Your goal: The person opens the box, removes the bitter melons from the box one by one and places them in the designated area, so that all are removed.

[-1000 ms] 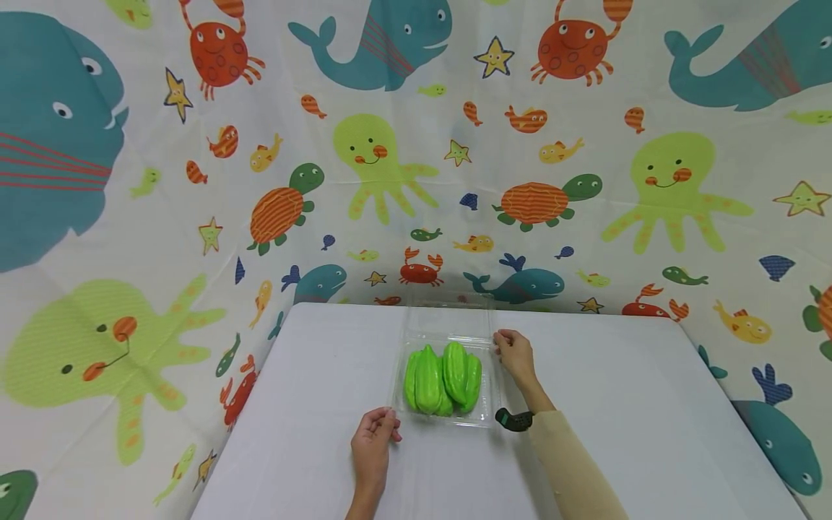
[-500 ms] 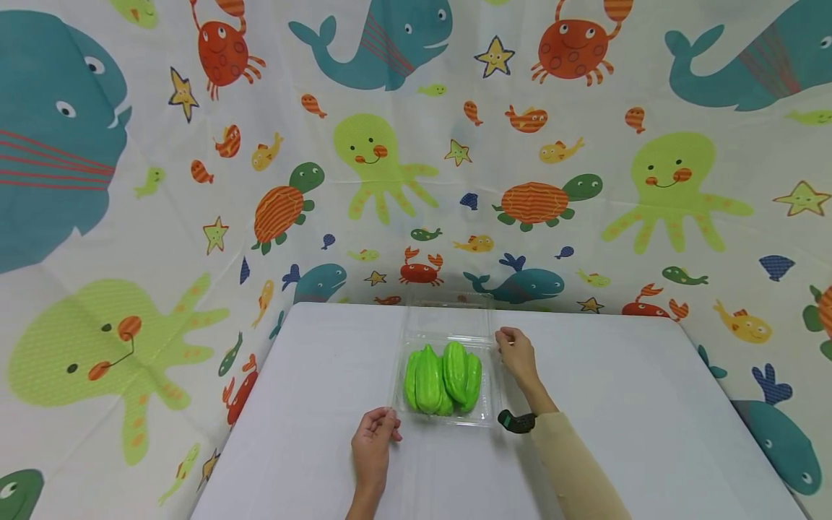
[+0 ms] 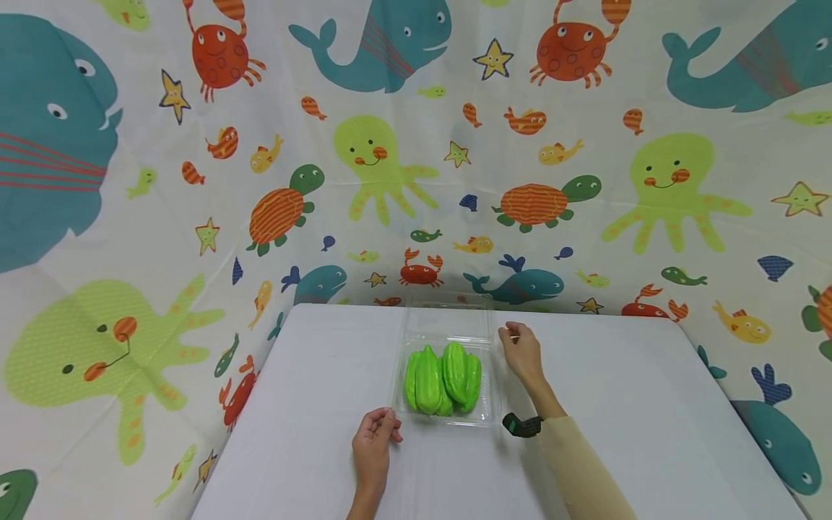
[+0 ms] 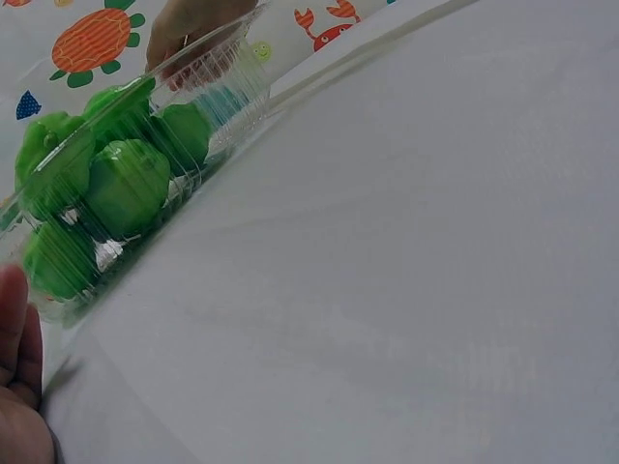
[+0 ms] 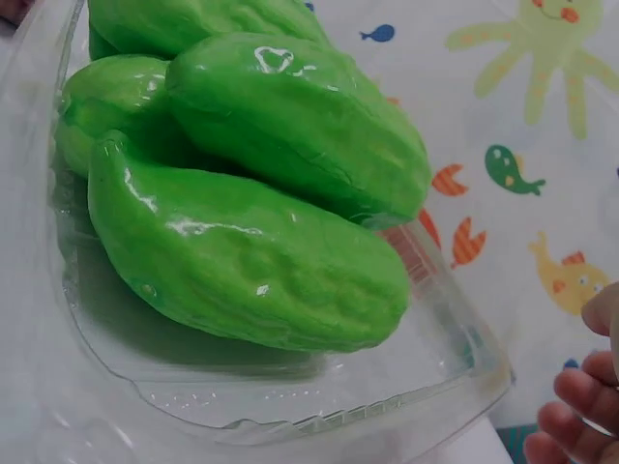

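- Clear plastic clamshell tray point(image 3: 398, 390): sits mid-table on the white tablecloth point(image 3: 312, 375); its transparent lid point(image 3: 448, 321) lies folded back on the far side, open. Position unchanged over the last second.
- Green ridged fruits point(image 3: 442, 379): glossy, star-fruit-like, packed side by side inside the tray; none lifted out. The right wrist view shows them stacked and filling the tray wall to wall.
- Left hand point(image 3: 373, 444): rests at the tray's near left corner, fingers loosely curled, fingertips touching or pinching the rim there; it has not moved. From these views I cannot tell whether it truly grips the rim.
- Right hand point(image 3: 522, 354): at the tray's far right corner, near the lid hinge; it has drifted slightly right and away from the rim since a second ago. Fingers lightly curled, holding nothing visible.
- Judgement: the right hand's small retreat suggests the lid has just been let go; tray open, contents untouched.
- Backdrop point(image 3: 195, 180): sea-creature print cloth behind and beside the table.
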Available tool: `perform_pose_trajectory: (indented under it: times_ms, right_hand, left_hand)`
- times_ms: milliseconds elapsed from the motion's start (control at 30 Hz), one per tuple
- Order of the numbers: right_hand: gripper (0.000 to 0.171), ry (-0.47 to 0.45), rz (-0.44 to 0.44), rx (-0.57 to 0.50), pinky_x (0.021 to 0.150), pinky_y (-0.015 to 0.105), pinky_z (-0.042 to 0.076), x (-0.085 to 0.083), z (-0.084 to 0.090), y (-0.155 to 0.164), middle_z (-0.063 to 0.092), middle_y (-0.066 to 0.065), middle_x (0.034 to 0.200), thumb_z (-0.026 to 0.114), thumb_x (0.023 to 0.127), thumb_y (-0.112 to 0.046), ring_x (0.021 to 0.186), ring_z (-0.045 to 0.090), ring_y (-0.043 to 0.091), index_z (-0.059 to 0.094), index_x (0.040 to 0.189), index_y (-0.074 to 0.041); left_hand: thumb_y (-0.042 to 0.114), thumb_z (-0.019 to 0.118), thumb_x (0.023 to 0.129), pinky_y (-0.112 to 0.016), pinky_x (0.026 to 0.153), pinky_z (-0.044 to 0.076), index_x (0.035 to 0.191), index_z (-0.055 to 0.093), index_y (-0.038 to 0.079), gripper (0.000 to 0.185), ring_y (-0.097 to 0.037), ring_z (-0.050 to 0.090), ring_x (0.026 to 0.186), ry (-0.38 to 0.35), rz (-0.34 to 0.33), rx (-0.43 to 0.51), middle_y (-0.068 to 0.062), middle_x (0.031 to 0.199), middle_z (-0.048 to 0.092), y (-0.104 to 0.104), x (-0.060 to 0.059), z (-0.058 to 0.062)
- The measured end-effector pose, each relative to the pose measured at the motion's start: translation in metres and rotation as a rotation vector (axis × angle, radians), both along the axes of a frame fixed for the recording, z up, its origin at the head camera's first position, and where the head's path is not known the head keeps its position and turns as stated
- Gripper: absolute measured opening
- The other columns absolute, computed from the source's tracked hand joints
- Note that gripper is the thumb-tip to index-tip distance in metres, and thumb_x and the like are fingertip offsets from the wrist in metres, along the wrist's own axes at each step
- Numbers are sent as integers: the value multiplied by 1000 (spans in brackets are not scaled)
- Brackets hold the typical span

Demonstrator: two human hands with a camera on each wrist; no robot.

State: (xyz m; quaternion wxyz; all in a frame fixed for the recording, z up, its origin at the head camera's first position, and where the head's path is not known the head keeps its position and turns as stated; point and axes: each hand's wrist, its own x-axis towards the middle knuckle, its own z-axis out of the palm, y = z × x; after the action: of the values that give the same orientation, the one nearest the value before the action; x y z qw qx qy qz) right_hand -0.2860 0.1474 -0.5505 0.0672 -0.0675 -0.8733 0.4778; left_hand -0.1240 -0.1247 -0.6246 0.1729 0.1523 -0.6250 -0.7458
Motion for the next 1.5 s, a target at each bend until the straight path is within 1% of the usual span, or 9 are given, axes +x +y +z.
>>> perform_pose_trajectory:
  times_ms: [233, 433, 733, 867, 1100, 1300, 1500]
  right_hand:
    - [46, 79, -5, 34, 91, 47, 53, 9, 8, -1, 63, 22, 116, 59, 99, -28, 103, 62, 33, 57, 131, 5]
    - [50, 108, 7, 67, 88, 46, 52, 22, 14, -5, 62, 22, 116, 62, 97, -31, 102, 60, 34, 56, 131, 4]
    - [53, 139, 35, 122, 88, 46, 53, 39, 19, -16, 60, 19, 118, 63, 96, -33, 104, 59, 32, 54, 134, 3]
    - [53, 164, 51, 133, 86, 44, 52, 45, 20, -21, 59, 19, 117, 65, 95, -32, 103, 58, 32, 53, 134, 3]
    - [56, 168, 61, 142, 85, 44, 52, 55, 21, -30, 59, 18, 119, 65, 94, -32, 104, 58, 31, 52, 136, 2]
    - [58, 184, 66, 169, 84, 42, 52, 60, 18, -37, 59, 17, 120, 68, 92, -33, 105, 59, 32, 52, 136, 1]
    - [58, 194, 94, 176, 84, 43, 52, 68, 16, -43, 59, 18, 119, 69, 91, -30, 103, 58, 30, 52, 136, 3]
  left_hand:
    - [17, 67, 97, -24, 57, 54, 104, 63, -7, 26, -11, 61, 55, -17, 3, -19, -6, 76, 68, 0, 2, 2]
    - [17, 67, 97, -25, 56, 56, 105, 63, -8, 27, -10, 61, 56, -17, -3, -16, -9, 78, 68, 1, 2, 2]
    - [16, 67, 97, -25, 56, 55, 105, 62, -8, 26, -10, 61, 56, -11, -6, -15, -7, 77, 68, 0, 2, 1]
    - [17, 67, 97, -25, 56, 55, 106, 62, -7, 27, -11, 61, 56, -17, -11, -20, -8, 78, 68, 0, 2, 2]
    - [17, 66, 97, -24, 56, 55, 105, 63, -7, 26, -12, 61, 56, -22, -11, -30, -8, 77, 68, 0, 2, 3]
    - [18, 67, 97, -24, 56, 55, 104, 64, -4, 23, -11, 62, 55, -19, -12, -41, -4, 76, 68, -1, 1, 1]
    - [18, 66, 98, -24, 55, 55, 103, 64, -3, 22, -11, 61, 55, -10, -14, -49, -2, 75, 68, -1, 0, 1]
